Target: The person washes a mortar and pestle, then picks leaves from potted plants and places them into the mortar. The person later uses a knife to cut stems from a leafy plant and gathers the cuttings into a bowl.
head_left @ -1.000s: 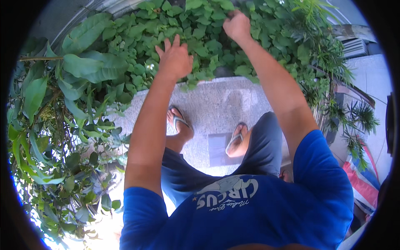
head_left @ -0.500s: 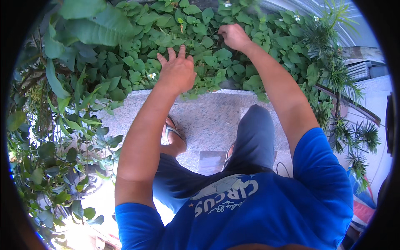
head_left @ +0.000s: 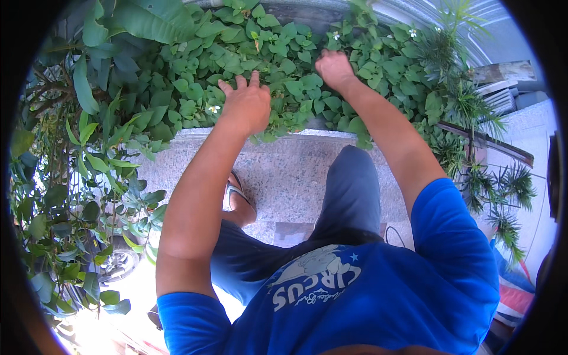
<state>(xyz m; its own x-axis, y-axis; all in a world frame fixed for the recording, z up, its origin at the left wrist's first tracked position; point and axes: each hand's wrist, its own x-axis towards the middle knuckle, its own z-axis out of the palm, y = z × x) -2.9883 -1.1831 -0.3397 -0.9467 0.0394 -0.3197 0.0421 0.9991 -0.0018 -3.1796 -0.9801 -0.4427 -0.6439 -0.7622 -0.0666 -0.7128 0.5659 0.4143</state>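
A dense bed of heart-shaped green leaves (head_left: 222,56) spreads under both hands. My left hand (head_left: 247,105) rests over the near part of the leaves, fingers spread apart, with nothing visible in it. A small white flower (head_left: 214,109) is just left of its wrist. Farther out and to the right, my right hand (head_left: 336,70) reaches into the plants with its fingers curled closed. Its fingertips are partly hidden, so what they grip cannot be made out. Another white flower (head_left: 336,36) stands just beyond that hand.
A stone ledge (head_left: 260,139) edges the bed, above speckled paving (head_left: 284,177) where my feet stand. Leafy branches (head_left: 77,195) crowd the left side. Spiky-leaved plants (head_left: 467,106) and a dark narrow bar (head_left: 491,144) lie on the right. A corrugated pale panel (head_left: 473,29) rises behind.
My right hand has drawn slightly nearer within the leaves. The flower beyond it has shifted, and a greyish strip shows behind the foliage. My left hand stays spread; the view has shifted a little.
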